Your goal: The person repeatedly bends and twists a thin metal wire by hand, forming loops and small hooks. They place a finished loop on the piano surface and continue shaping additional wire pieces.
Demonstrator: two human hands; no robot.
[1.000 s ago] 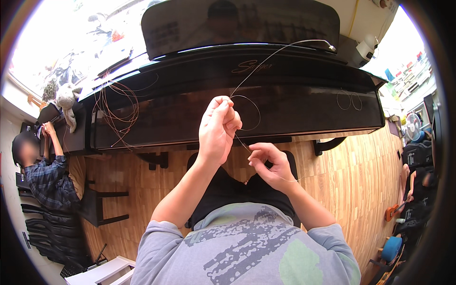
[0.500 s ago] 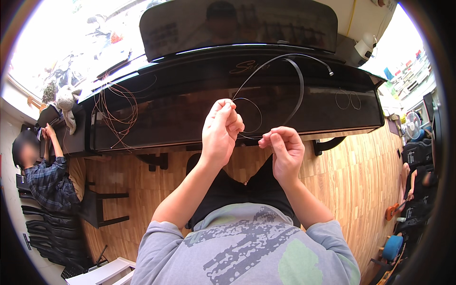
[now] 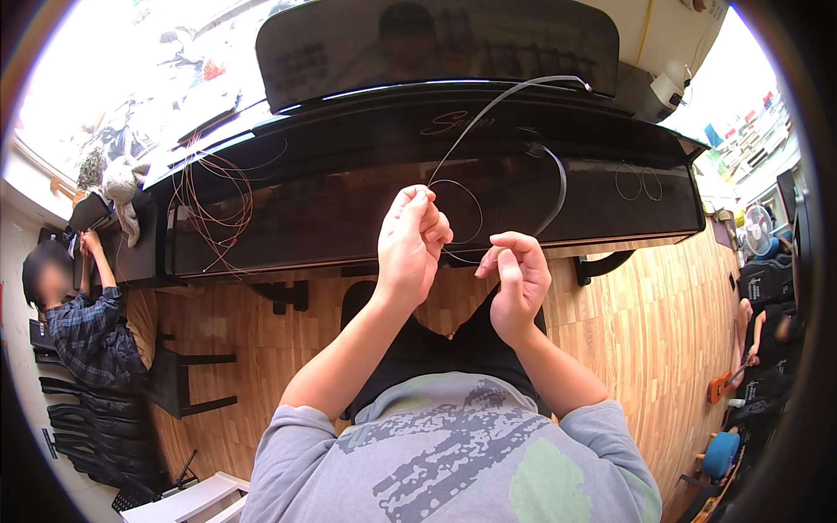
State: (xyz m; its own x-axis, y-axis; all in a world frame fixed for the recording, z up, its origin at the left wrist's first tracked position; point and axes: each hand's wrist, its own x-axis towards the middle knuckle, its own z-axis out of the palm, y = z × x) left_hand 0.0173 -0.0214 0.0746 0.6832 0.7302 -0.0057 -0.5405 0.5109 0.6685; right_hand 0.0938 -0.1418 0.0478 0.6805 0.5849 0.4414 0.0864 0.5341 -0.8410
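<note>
**Both hands pinch a thin wire in front of the black piano**

The left hand [image 3: 411,244] is raised in front of the person's chest, fingers bunched and closed in a tight pinch on a thin wire [image 3: 488,118]. From that grip the wire climbs toward one o'clock in a long shallow arc and ends near the top of the piano [image 3: 349,200], at the foot of its raised lid. A small loop of the same wire [image 3: 475,213] curls just beside the left fingertips, at about three o'clock from them, and a wider dark band-like bend [image 3: 558,187] sweeps down toward the right hand [image 3: 519,283].

The right hand sits lower, at four o'clock from the left one and close to it without touching. Its thumb and forefinger are closed on the wire's lower run; the other fingers are curled loosely. Between the two grips the wire lies roughly left to right, so its short held length is level while its free length runs up and away. The left hand is the nearer one to the loop.

At nine o'clock a tangle of coppery wire [image 3: 218,205] lies on the piano's top, and another person [image 3: 83,322] in a checked shirt works at its far left end.
</note>
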